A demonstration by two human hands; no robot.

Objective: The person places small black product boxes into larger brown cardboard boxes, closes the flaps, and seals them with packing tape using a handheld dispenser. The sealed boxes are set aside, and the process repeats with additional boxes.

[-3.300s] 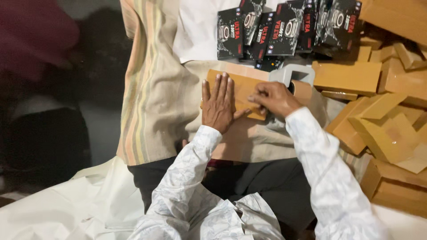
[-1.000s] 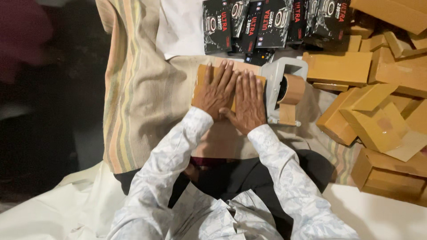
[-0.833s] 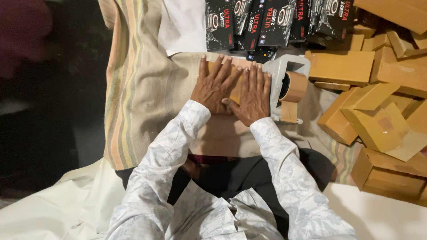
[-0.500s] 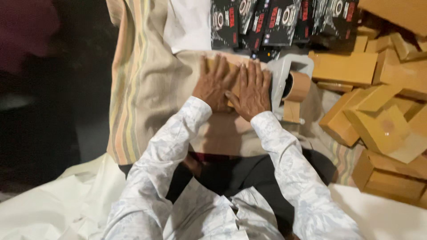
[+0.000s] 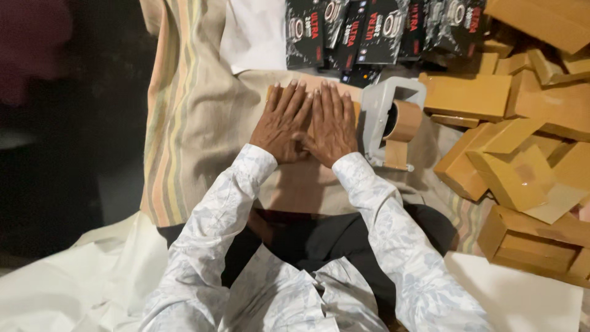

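My left hand (image 5: 281, 124) and my right hand (image 5: 332, 123) lie flat, side by side, fingers stretched, pressing down on a small brown cardboard box (image 5: 355, 110) that rests on a beige striped cloth (image 5: 196, 117). The box is almost wholly hidden under my palms; only its edges show. Just right of my right hand stands a grey tape dispenser (image 5: 384, 114) with a roll of brown tape (image 5: 404, 120).
Black printed product packets (image 5: 369, 31) lie in a row beyond the box. A heap of brown cardboard boxes (image 5: 522, 172) fills the right side. White sheeting (image 5: 74, 276) lies at lower left, and the far left is dark.
My right hand left the box's end and now lies flat beside my left hand on the box top. The tape dispenser came into view at the right.
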